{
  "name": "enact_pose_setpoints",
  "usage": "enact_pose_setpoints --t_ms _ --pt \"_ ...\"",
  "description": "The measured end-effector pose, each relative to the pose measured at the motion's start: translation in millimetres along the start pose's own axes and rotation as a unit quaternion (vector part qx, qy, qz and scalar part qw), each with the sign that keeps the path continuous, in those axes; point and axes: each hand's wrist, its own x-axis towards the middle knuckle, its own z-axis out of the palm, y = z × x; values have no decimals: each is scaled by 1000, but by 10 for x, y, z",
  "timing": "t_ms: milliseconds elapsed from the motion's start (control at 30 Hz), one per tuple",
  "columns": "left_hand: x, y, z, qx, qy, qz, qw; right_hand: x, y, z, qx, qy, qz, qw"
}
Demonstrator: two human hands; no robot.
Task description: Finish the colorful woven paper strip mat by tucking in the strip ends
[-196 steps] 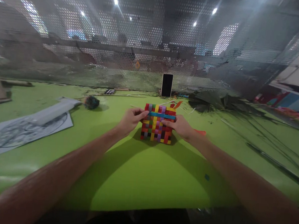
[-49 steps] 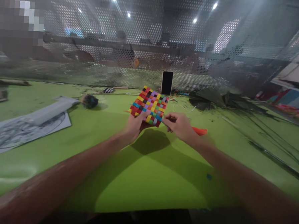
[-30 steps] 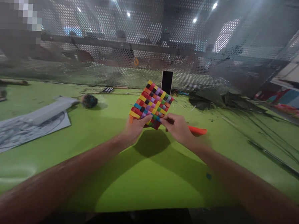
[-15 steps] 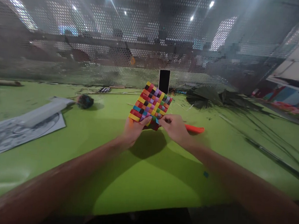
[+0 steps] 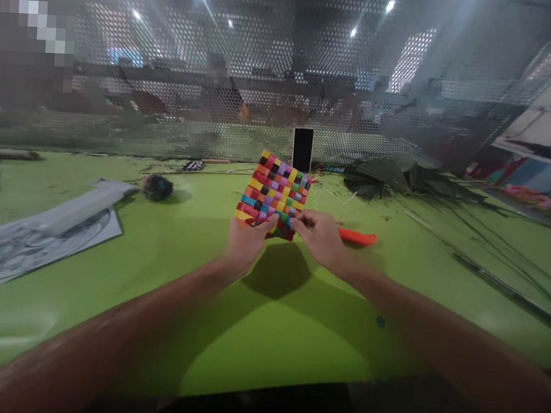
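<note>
both hands up over the green table (image 5: 269, 329): left hand (image 5: 247, 241) gripping the colourful woven mat (image 5: 274, 191) by its bottom edge, right hand (image 5: 319, 236) pinching a strip at its lower corner

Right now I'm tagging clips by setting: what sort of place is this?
Probably a craft workshop: a colourful woven mat held over a green worktable, dark leaves lying on it, perforated metal screening behind.
</note>
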Motion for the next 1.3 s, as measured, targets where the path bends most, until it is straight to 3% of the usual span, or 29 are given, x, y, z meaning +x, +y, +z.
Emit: enact_pose_setpoints --t_ms 100,200,433,800,1100,1300 --pt "-22 40 8 9 -6 -6 1000 22 -15 -25 -4 -10 -1 1000" --pt "11 13 -16 -16 -51 -14 998 51 -18 -67 -28 -38 -10 999" --pt "73 -13 -28 -30 -130 42 990 53 0 -99 -67 -23 -23 997" --pt "85 24 -50 -16 -76 2 997 53 -48 -124 -38 -45 -23 998" --pt "36 50 9 -50 -132 50 989 48 -34 -112 -63 -31 -38 997" --pt "89 54 -50 -16 -85 10 996 56 3 -80 -25 -19 -41 999"
